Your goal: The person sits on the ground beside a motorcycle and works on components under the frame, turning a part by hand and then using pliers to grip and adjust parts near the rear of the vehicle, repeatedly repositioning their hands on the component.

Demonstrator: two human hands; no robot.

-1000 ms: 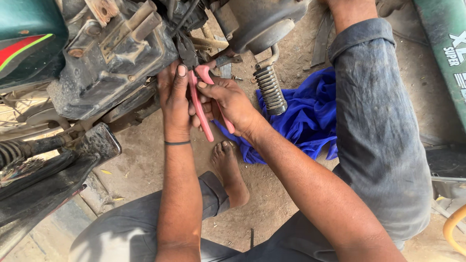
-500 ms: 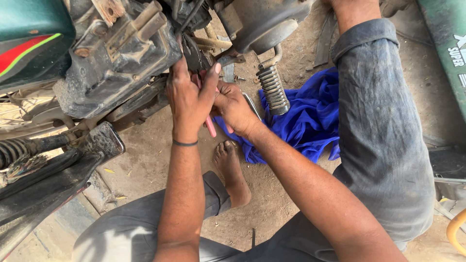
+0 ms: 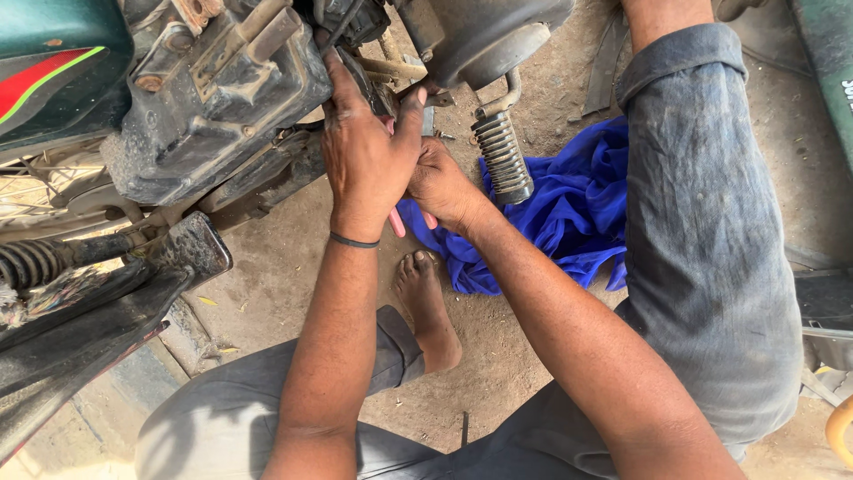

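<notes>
Fingers (image 3: 342,84) of the left hand (image 3: 366,160) stretched up, pressed against the dirty underside of the motorcycle engine (image 3: 218,98), thumb spread out to the right and touching a dark metal part there. Palm folded over pink-handled pliers (image 3: 396,222), only the handle ends showing below the heel of the hand; tool head hidden, so no telling what it bites. Right hand (image 3: 444,182) just beside, knuckles against the left palm, fingers curled narrow around the same pink handles; exact grip mostly covered by the left hand. Thin black band (image 3: 354,240) around the left wrist.

Just right of both hands, a ribbed rubber footpeg (image 3: 503,156) hanging tilted from a curved metal arm, close to the right wrist but apart from it. Behind and under the footpeg, crumpled blue cloth (image 3: 577,213) spread on the dusty ground (image 3: 284,267), reaching under the right forearm. Below the hands, a bare foot (image 3: 426,307) flat on the dirt, toes near the cloth edge. Grey trousers (image 3: 213,427) along the bottom, and a grey-clad knee (image 3: 711,222) raised on the right.

Farther left, green tank panel with a red stripe (image 3: 53,71), a coiled spring (image 3: 31,262) and black bodywork (image 3: 80,329) low at the edge.
</notes>
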